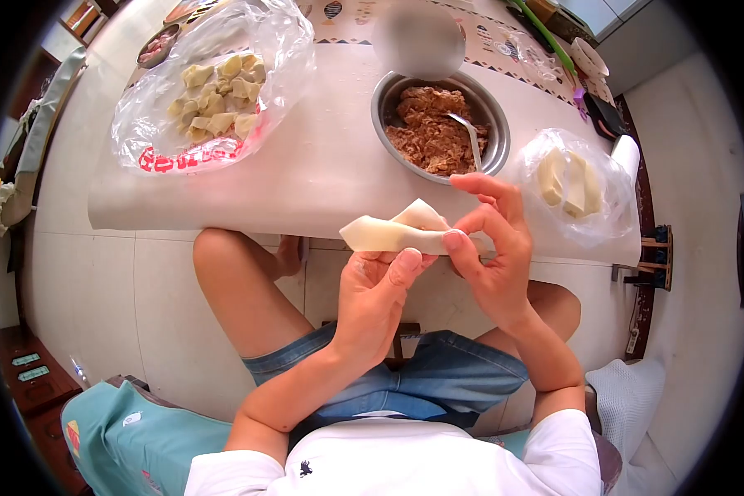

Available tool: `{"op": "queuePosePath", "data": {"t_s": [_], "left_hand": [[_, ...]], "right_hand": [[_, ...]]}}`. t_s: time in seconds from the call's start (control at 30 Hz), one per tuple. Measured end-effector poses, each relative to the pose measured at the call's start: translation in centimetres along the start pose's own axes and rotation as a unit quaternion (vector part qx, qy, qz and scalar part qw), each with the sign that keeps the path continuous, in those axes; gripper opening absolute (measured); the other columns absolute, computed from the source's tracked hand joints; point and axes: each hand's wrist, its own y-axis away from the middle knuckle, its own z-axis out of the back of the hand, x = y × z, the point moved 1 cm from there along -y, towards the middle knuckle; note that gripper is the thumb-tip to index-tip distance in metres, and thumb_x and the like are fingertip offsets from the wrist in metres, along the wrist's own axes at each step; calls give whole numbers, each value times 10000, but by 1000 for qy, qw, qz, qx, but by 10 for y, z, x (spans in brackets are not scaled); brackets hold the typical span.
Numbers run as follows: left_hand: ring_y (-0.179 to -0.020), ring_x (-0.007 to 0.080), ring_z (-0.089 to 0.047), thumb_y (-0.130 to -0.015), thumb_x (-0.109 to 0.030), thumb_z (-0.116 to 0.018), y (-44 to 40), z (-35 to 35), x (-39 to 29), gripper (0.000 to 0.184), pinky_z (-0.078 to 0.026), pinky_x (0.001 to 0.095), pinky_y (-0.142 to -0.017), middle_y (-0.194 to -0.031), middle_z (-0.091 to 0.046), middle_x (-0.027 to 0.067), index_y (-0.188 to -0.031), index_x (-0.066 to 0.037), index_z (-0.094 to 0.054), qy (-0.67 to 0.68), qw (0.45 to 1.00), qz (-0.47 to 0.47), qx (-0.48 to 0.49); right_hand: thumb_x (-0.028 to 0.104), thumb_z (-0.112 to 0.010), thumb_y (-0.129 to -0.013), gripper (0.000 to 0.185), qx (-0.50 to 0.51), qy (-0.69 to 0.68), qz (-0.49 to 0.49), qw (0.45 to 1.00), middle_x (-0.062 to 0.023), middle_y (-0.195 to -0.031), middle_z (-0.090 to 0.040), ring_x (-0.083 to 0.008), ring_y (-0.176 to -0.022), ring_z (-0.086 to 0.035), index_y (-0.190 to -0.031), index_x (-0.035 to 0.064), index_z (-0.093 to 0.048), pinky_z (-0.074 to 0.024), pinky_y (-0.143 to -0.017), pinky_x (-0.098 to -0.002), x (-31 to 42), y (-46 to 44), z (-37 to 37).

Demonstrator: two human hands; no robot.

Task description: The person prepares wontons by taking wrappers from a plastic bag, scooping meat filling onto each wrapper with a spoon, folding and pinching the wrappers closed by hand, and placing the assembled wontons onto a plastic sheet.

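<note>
A pale wonton wrapper (388,234), partly folded, is held up in front of the table's near edge. My left hand (382,285) supports it from below, its thumb and fingers closed on the underside. My right hand (496,244) pinches the right end between thumb and index finger, the other fingers raised. Whether filling lies inside the fold is hidden. Beyond the hands stands a metal bowl (383,136) of brown minced filling (430,124), with a metal spoon (471,136) leaning in it. To the right, a stack of wrappers (569,182) lies in a clear plastic bag (546,149).
Several folded wontons (219,95) sit on a clear plastic bag (285,50) with red print at the table's left. A small bowl of meat (159,45) is behind it. Green onions (550,37) lie at the back right. A white sheet (306,186) covers the table.
</note>
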Motion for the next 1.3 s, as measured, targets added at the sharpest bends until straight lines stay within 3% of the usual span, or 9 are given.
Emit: {"op": "queuePosePath", "data": {"t_s": [0.2, 0.33, 0.57, 0.67, 0.7, 0.8, 0.83, 1.13, 1.3], "left_hand": [[-1136, 184, -497, -909, -183, -550, 0, 4, 5, 297, -426, 319, -937, -1200, -527, 127, -1160, -31, -506, -18, 997, -66, 28], [-1087, 187, -523, -884, -158, -593, -2, 0, 4, 281, -365, 335, -976, -1119, -584, 114, -1121, -17, -537, 10, 999, -27, 20], [-982, 181, -575, -897, -148, -567, -2, 12, -4, 188, -458, 312, -868, -1061, -590, 97, -1058, -55, -537, 43, 998, 4, 50], [-877, 148, -600, -899, -152, -565, -5, 14, -9, 158, -501, 282, -794, -1035, -587, 74, -1030, -73, -526, 76, 995, 52, 30], [-886, 148, -596, -897, -163, -572, -7, 14, -8, 177, -497, 283, -801, -1041, -588, 86, -1033, -62, -521, 97, 993, 67, 19], [-899, 151, -591, -894, -180, -579, -9, 14, -5, 206, -495, 283, -816, -1059, -585, 100, -1040, -54, -506, 142, 984, 104, -13], [-901, 152, -590, -894, -182, -579, -9, 14, -4, 211, -497, 283, -820, -1064, -582, 101, -1043, -55, -501, 153, 981, 113, -25], [-1131, 184, -502, -898, -151, -550, -4, 5, -9, 488, -442, 301, -935, -1242, -488, 126, -1315, -20, -332, 47, 987, 148, 52], [-1066, 145, -512, -852, -119, -615, 0, 8, -7, 513, -435, 279, -912, -1122, -529, 84, -1304, -43, -385, 52, 986, 155, 13]], "right_hand": [[91, -721, -738, 189, 6, -328, -180, 927, -107, -917, -621, -196, -756, -600, -848, 35, -578, -476, -741, -295, 10, 13, -10], [32, -713, -735, 184, -19, -77, 40, 996, -92, -842, -616, -187, -711, -608, -868, 17, -588, -486, -627, -263, 2, 16, 0], [220, -765, -698, 323, 127, -117, -22, 985, -65, -797, -591, -183, -650, -587, -917, 56, -593, -498, -577, -278, 2, 24, 6], [274, -761, -686, 403, 55, -14, 238, 970, -60, -909, -585, -189, -703, -587, -1004, 110, -575, -514, -591, -300, -7, 23, 12], [242, -726, -706, 396, 53, 27, 276, 959, -20, -1050, -540, -183, -871, -563, -1060, 198, -554, -510, -715, -336, -14, 28, 9], [209, -670, -727, 350, 56, 155, 395, 904, 21, -1123, -498, -169, -1008, -498, -1055, 256, -557, -460, -843, -369, -27, 28, 3], [191, -618, -745, 315, 47, 145, 389, 909, 64, -1148, -467, -128, -1038, -445, -1038, 288, -555, -404, -910, -354, -28, 31, -4], [139, -645, -721, 170, -42, 208, 407, 889, 80, -844, -548, -94, -758, -490, -882, 189, -625, -410, -705, -273, -13, 31, -4], [134, -652, -724, 174, -50, 201, 386, 899, 84, -828, -555, -87, -724, -500, -887, 189, -627, -408, -674, -259, -14, 34, -3]]}}
